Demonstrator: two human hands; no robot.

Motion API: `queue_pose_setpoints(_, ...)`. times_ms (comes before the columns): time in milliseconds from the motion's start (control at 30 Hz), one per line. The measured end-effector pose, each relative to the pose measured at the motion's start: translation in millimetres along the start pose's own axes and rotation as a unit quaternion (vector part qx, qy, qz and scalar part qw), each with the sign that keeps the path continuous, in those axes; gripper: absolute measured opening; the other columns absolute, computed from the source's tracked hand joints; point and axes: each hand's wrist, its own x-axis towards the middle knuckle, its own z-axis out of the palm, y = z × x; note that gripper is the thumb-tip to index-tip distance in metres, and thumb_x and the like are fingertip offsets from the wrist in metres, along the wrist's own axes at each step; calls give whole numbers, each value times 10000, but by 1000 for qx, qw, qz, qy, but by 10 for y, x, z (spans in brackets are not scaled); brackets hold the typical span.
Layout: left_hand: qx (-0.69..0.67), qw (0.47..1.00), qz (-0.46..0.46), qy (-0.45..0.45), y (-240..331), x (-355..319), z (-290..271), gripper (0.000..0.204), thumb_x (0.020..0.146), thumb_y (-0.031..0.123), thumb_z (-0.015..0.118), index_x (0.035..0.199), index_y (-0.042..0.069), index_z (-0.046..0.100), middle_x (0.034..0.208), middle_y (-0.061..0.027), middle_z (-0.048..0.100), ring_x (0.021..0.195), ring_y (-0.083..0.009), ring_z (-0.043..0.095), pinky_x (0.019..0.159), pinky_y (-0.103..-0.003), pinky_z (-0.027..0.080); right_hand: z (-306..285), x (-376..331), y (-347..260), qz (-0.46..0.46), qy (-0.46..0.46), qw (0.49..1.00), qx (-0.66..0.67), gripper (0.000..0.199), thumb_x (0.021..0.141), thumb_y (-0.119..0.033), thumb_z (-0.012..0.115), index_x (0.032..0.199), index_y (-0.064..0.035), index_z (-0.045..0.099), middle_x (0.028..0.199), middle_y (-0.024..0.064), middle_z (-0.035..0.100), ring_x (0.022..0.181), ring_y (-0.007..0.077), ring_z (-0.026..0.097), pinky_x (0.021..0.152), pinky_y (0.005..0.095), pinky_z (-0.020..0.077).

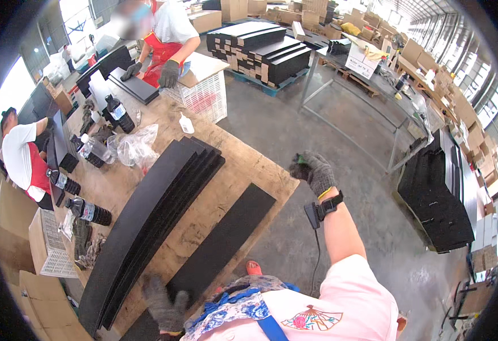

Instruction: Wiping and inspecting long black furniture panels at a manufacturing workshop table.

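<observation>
Left hand (pixel 166 310), knit-gloved, fingers spread flat on long matte black panel (pixel 220 241) lying on rough wooden bench (pixel 203 213) | right hand (pixel 315 172) raised off bench edge, fingers pinching small green object (pixel 300 159) | stacked curved black strips (pixel 158 216) beside panel

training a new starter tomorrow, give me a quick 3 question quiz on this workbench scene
1. True or false: the left hand rests on the single board at the near edge of the bench.
2. What lies left of the single board? A) a stack of long black boards B) a metal toolbox C) a roll of tape
3. The right hand is raised off the bench, over the floor. What colour is the small thing it grips?

Key: 1 true. 2 A, the stack. 3 green.
</observation>
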Motion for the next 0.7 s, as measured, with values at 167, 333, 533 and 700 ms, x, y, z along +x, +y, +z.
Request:
queue_pose_setpoints(167, 36, 972, 191, -135, 1175, 678, 15, 1122, 731, 662, 709, 1519, -22, 295, 1556, -305, 281, 1458, -466, 239, 1185, -587, 166, 741, -275, -35, 66, -92, 902, -417, 292, 879, -311, 689, 919, -23, 712, 776, 99, 703, 520, 219, 628, 527, 346, 522)
queue_pose_setpoints(333, 79, 963, 179, -187, 1418, 766, 151, 1146, 727, 707, 676, 1548, 29, 250, 1560, -298, 242, 1469, -465, 192, 1168, -611, 159, 883, 10, 278, 40, -154, 808, -568, 373, 806, -376, 706, 925, -23, 714, 790, 139, 702, 610, 250, 658, 611, 391, 524)
queue_pose_setpoints(533, 66, 968, 202, -136, 1345, 759, 272, 1109, 730, 693, 672, 1548, 61, 271, 1535, -277, 285, 1415, -454, 284, 1142, -618, 202, 762, -100, 273, 25, -189, 768, -611, 293, 812, -299, 704, 858, -10, 682, 684, 94, 654, 561, 206, 628, 556, 371, 504)
queue_pose_setpoints(700, 62, 971, 187, -139, 1325, 756, 246, 1089, 736, 674, 679, 1545, 60, 286, 1537, -274, 286, 1406, -463, 301, 1134, -619, 215, 565, -536, -212, 67, -275, 564, -776, 365, 768, -404, 636, 827, -60, 742, 827, 135, 726, 776, 283, 693, 709, 426, 538)
